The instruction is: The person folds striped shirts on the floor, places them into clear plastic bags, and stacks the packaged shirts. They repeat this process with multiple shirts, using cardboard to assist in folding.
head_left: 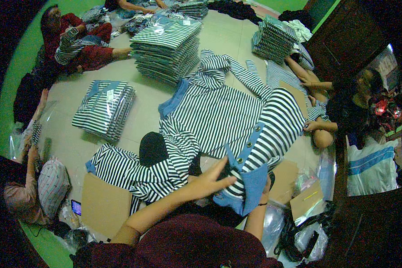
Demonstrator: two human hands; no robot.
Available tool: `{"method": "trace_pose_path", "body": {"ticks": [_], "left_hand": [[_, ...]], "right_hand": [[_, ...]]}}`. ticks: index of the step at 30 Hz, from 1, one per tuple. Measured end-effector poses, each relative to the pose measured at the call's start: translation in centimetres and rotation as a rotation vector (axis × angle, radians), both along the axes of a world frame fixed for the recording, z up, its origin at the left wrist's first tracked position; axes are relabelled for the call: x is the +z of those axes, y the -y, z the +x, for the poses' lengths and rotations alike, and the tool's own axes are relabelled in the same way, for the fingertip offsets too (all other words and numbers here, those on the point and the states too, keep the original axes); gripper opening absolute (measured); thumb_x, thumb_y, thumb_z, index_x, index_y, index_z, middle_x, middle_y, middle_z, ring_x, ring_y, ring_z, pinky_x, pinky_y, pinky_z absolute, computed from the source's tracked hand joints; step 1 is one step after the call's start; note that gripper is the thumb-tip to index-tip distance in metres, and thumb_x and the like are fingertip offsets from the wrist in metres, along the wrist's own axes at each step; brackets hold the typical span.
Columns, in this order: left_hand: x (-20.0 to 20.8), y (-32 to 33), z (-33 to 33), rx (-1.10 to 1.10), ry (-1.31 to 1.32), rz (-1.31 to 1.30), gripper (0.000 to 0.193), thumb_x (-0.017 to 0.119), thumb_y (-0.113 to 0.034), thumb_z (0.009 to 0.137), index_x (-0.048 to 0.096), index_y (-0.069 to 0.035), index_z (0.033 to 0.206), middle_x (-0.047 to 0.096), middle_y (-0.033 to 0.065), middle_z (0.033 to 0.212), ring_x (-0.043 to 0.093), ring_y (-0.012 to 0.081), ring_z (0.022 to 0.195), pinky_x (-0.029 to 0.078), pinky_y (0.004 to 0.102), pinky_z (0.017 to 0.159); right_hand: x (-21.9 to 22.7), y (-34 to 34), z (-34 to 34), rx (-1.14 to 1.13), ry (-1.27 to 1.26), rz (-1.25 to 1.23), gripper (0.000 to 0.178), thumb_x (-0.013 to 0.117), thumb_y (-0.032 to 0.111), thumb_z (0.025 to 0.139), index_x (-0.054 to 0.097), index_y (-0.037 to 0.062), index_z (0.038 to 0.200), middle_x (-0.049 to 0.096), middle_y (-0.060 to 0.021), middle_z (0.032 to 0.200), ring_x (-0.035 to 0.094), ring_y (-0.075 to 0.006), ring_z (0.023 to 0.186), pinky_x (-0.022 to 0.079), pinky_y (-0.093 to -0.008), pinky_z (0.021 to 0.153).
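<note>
1. Across the middle of the floor, a black-and-white striped shirt (223,111) with a blue collar lies spread flat — its collar end nearest the person.
2. On the far side stands a tall stack of bagged striped shirts (167,47); a smaller stack (105,107) sits left.
3. Near left, a cardboard sheet (105,203).
4. The left hand (207,181) rests fingers spread on the collar — clamped on nothing.
5. The right hand (266,185) is mostly hidden behind the blue collar; its grip cannot be told.
</note>
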State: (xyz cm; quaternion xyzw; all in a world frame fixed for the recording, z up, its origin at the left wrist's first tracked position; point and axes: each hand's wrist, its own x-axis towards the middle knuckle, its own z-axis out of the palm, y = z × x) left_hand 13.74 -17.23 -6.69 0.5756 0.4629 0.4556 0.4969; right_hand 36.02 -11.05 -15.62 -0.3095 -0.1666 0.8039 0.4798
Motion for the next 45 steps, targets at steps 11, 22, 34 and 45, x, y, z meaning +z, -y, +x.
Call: {"method": "trace_pose_path", "body": {"ticks": [11,22,34,45], "left_hand": [[2.3,-1.0,-0.3,0.038,0.123,-0.179,0.089,0.073,-0.033,0.06,0.022,0.003,0.125,0.04,0.0185,0.118,0.041,0.0239,0.108,0.032,0.031,0.091],[-0.3,-1.6,-1.5,-0.002,0.385,-0.245,0.056,0.046,-0.031,0.083,0.024,-0.001,0.125,0.04,0.0149,0.115,0.041,0.0174,0.102,0.032,0.028,0.088],[-4.3,2.5,0.6,0.235,1.149,-0.884,0.039,0.048,-0.034,0.081,0.046,-0.002,0.103,0.054,0.0088,0.091,0.054,0.017,0.078,0.046,0.0281,0.063],[-3.5,-1.5,0.5,0.321,0.337,-0.316,0.026,0.049,0.001,0.073,0.051,0.007,0.098,0.059,0.0096,0.087,0.056,0.0132,0.078,0.043,0.0212,0.069]], "right_hand": [[2.6,0.5,-2.5,0.179,-0.005,-0.084,0.034,0.063,0.024,0.068,0.055,-0.0002,0.089,0.059,-0.011,0.087,0.058,-0.0221,0.077,0.049,-0.0359,0.07],[-0.7,-1.4,-0.8,0.096,-0.14,0.004,0.032,0.057,0.024,0.07,0.055,0.0022,0.093,0.059,-0.0099,0.092,0.056,-0.0234,0.083,0.047,-0.0359,0.074],[-1.3,-2.4,0.8,-0.006,-0.108,-0.046,0.035,0.059,0.019,0.064,0.053,0.0033,0.095,0.057,-0.0071,0.092,0.056,-0.0215,0.079,0.044,-0.0311,0.076],[0.9,-0.8,-1.0,0.224,0.214,0.082,0.04,0.063,0.013,0.06,0.052,0.0031,0.097,0.057,-0.0056,0.089,0.056,-0.0182,0.079,0.045,-0.0301,0.075]]}}
